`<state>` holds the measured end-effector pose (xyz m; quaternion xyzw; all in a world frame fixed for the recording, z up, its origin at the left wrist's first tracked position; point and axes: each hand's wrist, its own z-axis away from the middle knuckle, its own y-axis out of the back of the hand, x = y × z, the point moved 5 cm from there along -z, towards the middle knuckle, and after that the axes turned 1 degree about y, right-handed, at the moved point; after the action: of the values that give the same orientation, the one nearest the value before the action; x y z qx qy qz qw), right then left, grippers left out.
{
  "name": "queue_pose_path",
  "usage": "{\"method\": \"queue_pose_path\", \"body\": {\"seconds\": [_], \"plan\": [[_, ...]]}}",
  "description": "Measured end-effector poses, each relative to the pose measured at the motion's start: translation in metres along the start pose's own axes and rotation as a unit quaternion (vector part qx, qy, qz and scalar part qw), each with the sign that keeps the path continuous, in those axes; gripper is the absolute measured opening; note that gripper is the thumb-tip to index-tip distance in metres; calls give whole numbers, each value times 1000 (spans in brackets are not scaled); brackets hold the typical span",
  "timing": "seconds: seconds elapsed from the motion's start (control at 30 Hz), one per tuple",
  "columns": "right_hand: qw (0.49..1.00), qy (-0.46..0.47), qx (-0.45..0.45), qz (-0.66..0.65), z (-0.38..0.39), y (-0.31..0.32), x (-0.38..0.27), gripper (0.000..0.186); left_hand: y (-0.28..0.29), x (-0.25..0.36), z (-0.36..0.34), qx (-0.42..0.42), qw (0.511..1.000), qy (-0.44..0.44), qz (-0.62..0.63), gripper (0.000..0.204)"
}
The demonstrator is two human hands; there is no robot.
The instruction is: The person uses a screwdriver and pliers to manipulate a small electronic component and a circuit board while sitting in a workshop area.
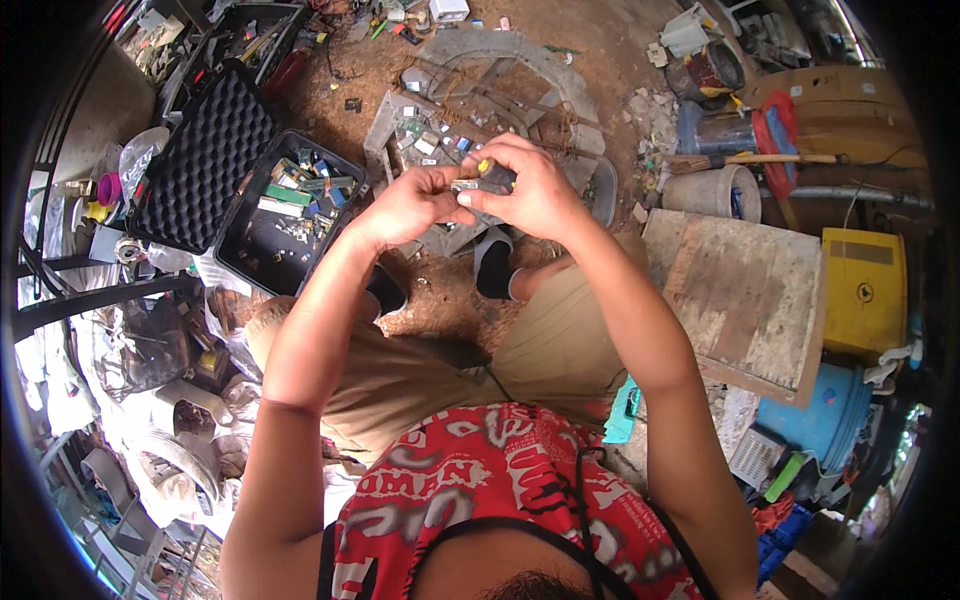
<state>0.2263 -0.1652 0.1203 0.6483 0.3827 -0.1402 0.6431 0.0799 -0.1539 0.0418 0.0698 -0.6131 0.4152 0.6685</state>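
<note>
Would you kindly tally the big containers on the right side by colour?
Yellow box: 1
Blue barrel: 1
Grey bucket: 1
Rusty can: 1
Total: 4

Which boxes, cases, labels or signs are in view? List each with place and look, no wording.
Open black case: on the ground left of the hands, foam-lined lid, small green and blue parts inside.
Yellow box: far right, squarish, round dark mark on its face.
Blue drum: lower right, below the yellow box, round.
No screens or signs show.
</note>
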Motion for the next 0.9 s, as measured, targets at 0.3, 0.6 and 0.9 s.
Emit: {"method": "queue_pose_path", "body": {"seconds": [0.3,0.6,0.9], "plan": [[985,-87,6,-148,4,-16,35,19,10,-2,-3,94,993,-65,-17,50],[898,-245,4,-366,11,-27,69,13,11,3,-3,114,989,-76,-61,46],[899,-328,78,-279,12,-18,108,17,53,23,2,258,941,-133,-174,30]]}}
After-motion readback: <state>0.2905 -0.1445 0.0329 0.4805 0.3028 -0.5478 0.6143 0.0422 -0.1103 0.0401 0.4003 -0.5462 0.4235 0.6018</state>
